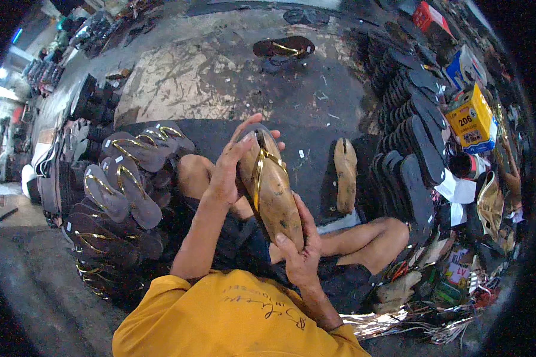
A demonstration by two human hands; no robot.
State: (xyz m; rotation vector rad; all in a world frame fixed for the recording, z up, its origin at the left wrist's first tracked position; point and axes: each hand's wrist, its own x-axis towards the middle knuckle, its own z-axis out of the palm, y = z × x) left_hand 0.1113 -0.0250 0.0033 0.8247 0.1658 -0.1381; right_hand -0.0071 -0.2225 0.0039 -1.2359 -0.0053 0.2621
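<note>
Nearest, cut off by lower edge: yellow shirt (220, 321). Lower right: shiny straps (375, 324), too tangled to count. Over the folded legs (363, 241), gripping heel end of one wooden last (278, 208) with right hand (302, 256), supporting toe end with left hand (223, 169), fingers partly hidden behind. On that last: one gold strap (258, 181), plus a dark sole (258, 128), mostly hidden. On floor (307, 172) to the right: one loose last (345, 178). Left: heaped gold-strap sandals (140, 193), overlapping, uncountable. Right: rows of dark soles (423, 149), likewise. Beyond these: one cylinder (476, 168), tub or roll unclear; three boxes, yellow-blue (473, 119), white-blue (466, 68), red (432, 19), contents not visible. Farther ahead: one dark sandal (271, 47), above something half hidden. Far left: blurred clutter (41, 74).
</note>
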